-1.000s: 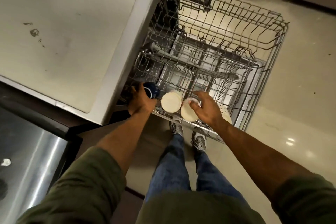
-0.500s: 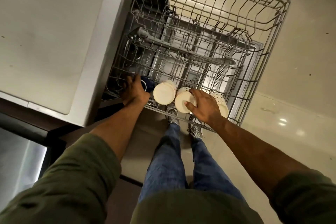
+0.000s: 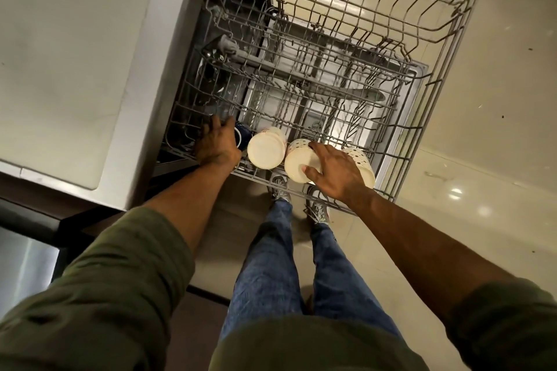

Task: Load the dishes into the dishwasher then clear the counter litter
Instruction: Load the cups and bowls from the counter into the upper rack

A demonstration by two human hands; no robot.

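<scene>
The dotted cup (image 3: 300,159) is gripped by the right hand (image 3: 337,173) and should be seated upside down between the rack (image 3: 434,129) wires; the dark mug (image 3: 242,137) is held by the left hand (image 3: 217,144).

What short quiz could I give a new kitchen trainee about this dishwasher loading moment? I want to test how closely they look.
1. True or false: the right hand rests on a dotted cream cup lying in the pulled-out wire rack.
2. How many cream cups lie along the rack's near edge? A) one B) three C) five
3. Fill in: the left hand is at a dark ____ mug at the row's left end.

Key: 1 true; 2 B, counting the plain-bottomed cup and the far right cup; 3 blue.
</scene>
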